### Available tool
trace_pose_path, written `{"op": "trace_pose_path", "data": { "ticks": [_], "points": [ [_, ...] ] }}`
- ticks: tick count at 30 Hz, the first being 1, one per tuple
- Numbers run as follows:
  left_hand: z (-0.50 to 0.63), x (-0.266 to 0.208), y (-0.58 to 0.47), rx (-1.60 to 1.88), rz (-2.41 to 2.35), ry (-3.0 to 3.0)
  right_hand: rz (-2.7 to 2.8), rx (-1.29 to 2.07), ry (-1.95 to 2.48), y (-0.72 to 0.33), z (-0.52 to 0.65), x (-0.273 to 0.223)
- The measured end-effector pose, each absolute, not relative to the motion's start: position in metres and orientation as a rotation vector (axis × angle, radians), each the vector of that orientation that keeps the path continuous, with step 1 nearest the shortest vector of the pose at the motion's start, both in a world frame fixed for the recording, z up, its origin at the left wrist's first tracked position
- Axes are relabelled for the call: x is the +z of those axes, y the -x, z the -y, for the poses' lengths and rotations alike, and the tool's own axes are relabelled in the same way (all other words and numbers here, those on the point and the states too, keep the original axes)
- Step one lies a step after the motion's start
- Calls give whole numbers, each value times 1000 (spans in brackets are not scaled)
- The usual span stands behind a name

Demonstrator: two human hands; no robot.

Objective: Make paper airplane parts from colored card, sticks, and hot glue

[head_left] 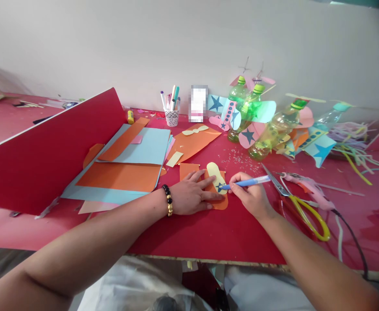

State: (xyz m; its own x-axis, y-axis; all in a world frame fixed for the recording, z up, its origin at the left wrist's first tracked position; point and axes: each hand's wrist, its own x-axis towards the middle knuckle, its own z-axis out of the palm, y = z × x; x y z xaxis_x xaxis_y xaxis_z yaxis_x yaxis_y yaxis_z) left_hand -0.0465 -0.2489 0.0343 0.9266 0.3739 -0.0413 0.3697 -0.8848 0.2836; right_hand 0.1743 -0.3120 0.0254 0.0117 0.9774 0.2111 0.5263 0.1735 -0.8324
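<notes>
My right hand (250, 196) grips a blue marker (252, 181), its tip on a dark blue star drawn on a pale yellow paper cutout (214, 172). That rounded cutout lies over an orange paper piece (220, 202). My left hand (194, 194), wearing a beaded bracelet, lies flat with fingers spread, pressing on the orange and yellow paper. Another orange piece (187, 169) sits partly under the left hand. Just behind is a larger orange sheet (197, 142) with a small bow-shaped yellow cutout (195, 130) and a yellow rectangle (175, 159) on it.
Scissors (309, 216) and a pink glue gun (309, 190) with a cord lie at right. Decorated plastic bottles (270, 129) stand behind. A cup of markers (172, 116) is near the wall. Stacked coloured paper (134, 151) and a leaning red board (56, 151) occupy the left.
</notes>
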Motion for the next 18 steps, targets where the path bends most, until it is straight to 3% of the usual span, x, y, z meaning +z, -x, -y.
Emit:
{"op": "trace_pose_path", "data": {
  "ticks": [18],
  "points": [
    [249,33,47,35,-556,-2807,1469,538,1531,-179,310,26]
  ]
}}
